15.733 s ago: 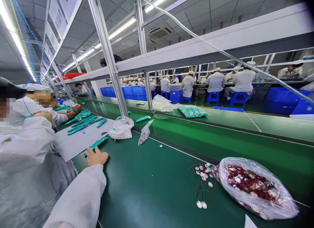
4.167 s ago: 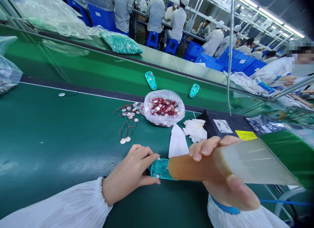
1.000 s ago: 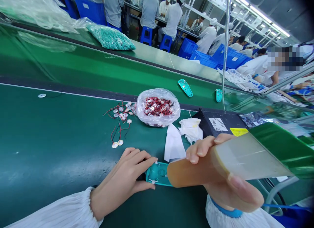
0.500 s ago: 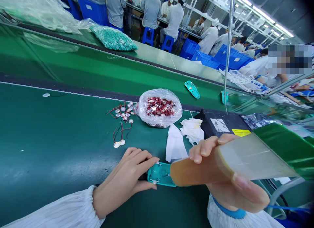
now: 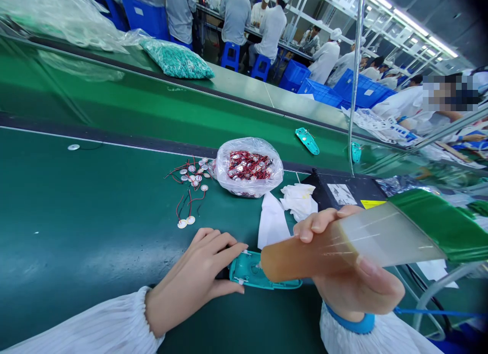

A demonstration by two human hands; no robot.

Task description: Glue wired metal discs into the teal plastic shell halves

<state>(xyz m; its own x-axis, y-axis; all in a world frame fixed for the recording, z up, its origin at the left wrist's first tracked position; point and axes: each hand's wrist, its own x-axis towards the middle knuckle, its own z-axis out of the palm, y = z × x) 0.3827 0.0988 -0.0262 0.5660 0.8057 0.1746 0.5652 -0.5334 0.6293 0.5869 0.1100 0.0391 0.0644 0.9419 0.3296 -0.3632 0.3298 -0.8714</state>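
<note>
My left hand [image 5: 206, 267] steadies a teal plastic shell [image 5: 246, 267] on the green work surface, thumb and fingers gripping its left end. White bits show at the shell's corners and a round ring inside it. My right hand [image 5: 354, 288] is wrapped round a translucent bottle [image 5: 301, 260] of amber liquid, tipped steeply with its narrow end low over the shell. Green covers the bottle's upper end. Its tip is mostly hidden behind the bottle's body, so contact with the shell cannot be made out.
Ahead lies a clear bag [image 5: 249, 166] of discs with red and black wires; loose discs [image 5: 192, 179] are beside it. White tissues [image 5: 299, 201] and a dark box [image 5: 343, 191] are at right. Teal shells [image 5: 307, 140] ride the green belt [image 5: 171, 110]. People [image 5: 234, 19] work beyond.
The bottle has shifted slightly left and lies at a flatter tilt, showing more of the shell's right end. Teal shells on the belt have moved right. My left hand stays put.
</note>
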